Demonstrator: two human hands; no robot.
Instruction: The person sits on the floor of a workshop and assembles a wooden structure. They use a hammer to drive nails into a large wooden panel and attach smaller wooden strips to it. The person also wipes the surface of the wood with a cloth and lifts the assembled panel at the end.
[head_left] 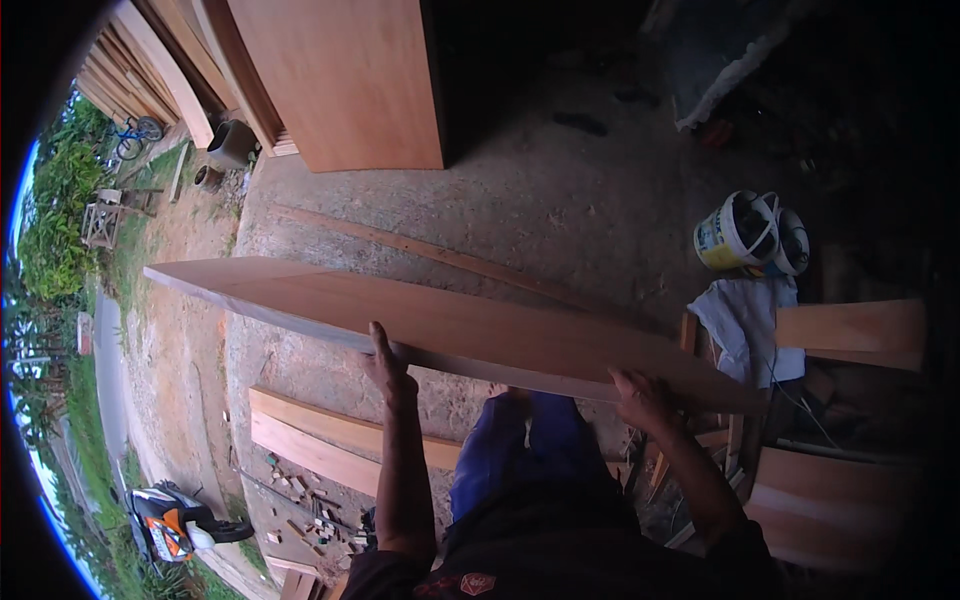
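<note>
A long, wide wooden board spans the view in front of me, held off the ground at a slight slant. Its pale edge faces my body, and the left end reaches out over the bare soil. My left hand grips that near edge left of the middle, thumb up on the side and the other fingers hidden underneath. Farther right, my right hand clasps the same edge, its fingers partly on the upper face. The board's right end fades into shadow near a wooden stand.
A large wooden panel stands ahead, with planks leaning beside it. A thin strip lies on the concrete. Buckets and a white cloth are at right. Planks and wood offcuts lie near my feet; a motorcycle is outside.
</note>
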